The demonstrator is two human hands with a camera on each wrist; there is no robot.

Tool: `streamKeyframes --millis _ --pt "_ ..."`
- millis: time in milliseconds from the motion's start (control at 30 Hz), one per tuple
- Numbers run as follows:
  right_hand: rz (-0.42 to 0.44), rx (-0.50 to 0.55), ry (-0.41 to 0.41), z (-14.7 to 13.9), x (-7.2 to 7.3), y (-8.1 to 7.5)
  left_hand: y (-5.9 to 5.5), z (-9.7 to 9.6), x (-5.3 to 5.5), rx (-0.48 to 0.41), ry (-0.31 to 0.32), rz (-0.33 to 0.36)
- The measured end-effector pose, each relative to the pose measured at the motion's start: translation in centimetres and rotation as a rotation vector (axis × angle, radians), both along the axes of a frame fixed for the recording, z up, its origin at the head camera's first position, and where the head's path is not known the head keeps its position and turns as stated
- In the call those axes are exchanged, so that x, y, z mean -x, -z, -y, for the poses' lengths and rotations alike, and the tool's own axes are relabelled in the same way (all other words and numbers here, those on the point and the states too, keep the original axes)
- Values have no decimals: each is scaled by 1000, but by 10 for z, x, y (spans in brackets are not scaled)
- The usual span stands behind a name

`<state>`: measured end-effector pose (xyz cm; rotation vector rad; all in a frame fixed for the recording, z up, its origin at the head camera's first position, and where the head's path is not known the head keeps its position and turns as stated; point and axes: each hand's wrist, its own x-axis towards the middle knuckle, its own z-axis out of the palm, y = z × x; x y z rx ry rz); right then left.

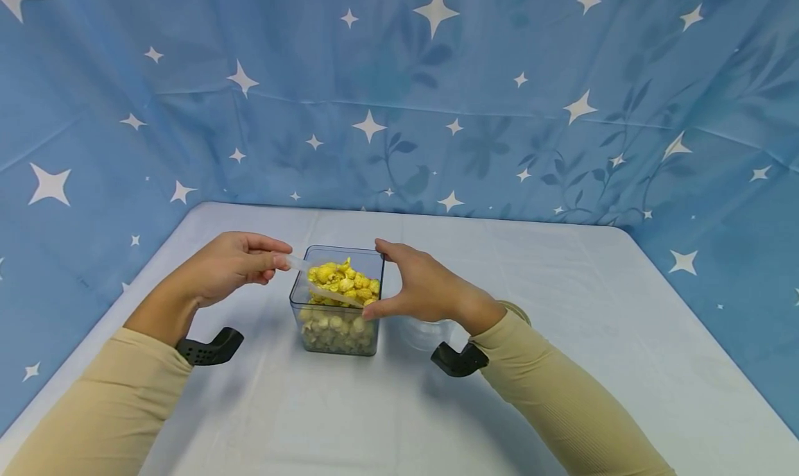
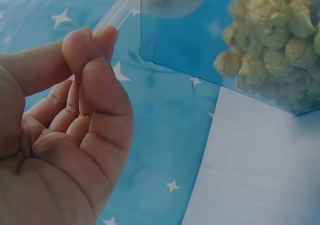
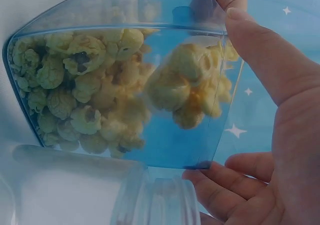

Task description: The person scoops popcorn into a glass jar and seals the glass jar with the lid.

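Observation:
A clear square plastic box [image 1: 340, 348] stands on the table, part filled with yellow popcorn [image 3: 85, 92]. My left hand [image 1: 234, 264] is left of the box and pinches the translucent handle of a scoop [image 1: 298, 263] between thumb and fingertips. The scoop's bowl, heaped with popcorn [image 1: 343, 282], sits inside the box near its top. Through the wall in the right wrist view, a gap shows between this heap and the popcorn below. My right hand [image 1: 427, 282] holds the box's right side, thumb at the near corner and fingers at the far one.
A clear jar [image 3: 165, 202] stands just right of the box, partly hidden under my right hand. Behind my right wrist a gold-coloured rim [image 1: 517, 311] shows. White cloth covers the table [image 1: 349, 420]; a blue starry curtain [image 1: 399, 66] hangs behind.

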<state>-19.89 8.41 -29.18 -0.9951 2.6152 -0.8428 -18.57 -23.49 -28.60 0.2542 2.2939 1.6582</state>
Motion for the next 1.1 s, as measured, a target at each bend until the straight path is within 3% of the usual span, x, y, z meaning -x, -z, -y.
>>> streamKeyframes --millis 1100 --pt "4 7 4 0 1 1 3 18 -4 -101 -41 -37"
